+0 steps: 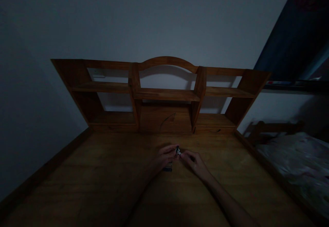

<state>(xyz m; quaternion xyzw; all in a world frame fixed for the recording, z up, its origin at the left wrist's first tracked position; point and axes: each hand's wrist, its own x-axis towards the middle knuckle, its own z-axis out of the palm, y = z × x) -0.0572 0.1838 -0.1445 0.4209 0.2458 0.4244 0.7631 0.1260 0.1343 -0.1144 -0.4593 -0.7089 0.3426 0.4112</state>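
A small, shiny, round thing with a dark upper end (178,151), which looks like a wristwatch, is held between my two hands above the desk. My left hand (166,153) grips it from the left, its fingers closed around that side. On the right, my right hand (193,160) pinches at its lower right edge with thumb and forefinger. Partly covered by my left hand, a small flat dark-edged thing (168,168) lies on the wooden desk (102,182). Dim light hides its kind and the finer details of the shiny thing.
A wooden shelf unit (167,94) with several compartments stands along the desk's back edge, against a pale wall (154,21). Beyond the desk's right edge lies crumpled light bedding (295,158). A dark curtain (293,31) hangs at the upper right.
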